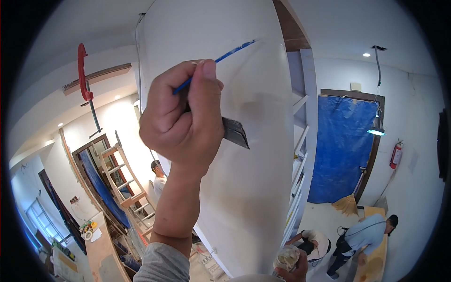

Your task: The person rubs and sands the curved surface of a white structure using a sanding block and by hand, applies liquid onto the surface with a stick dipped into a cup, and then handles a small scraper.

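Note:
My left hand is raised in front of a white curved-looking wall panel, its fingers closed. Between thumb and fingers it grips a thin blue scraper, seen nearly edge-on and smeared with white; the far tip reaches the panel. A dark, flat, blade-like piece sticks out from the same fist on the right; whether it joins the blue scraper is hidden. Low in view, my right hand is wrapped round a clear tub with pale paste in it. Brownish patches and a faint streak mark the panel.
A red clamp hangs at upper left. Behind stands a wooden ladder. Two people bend over at lower right, and another person is partly hidden. Blue sheeting, a hanging lamp and a fire extinguisher are at right.

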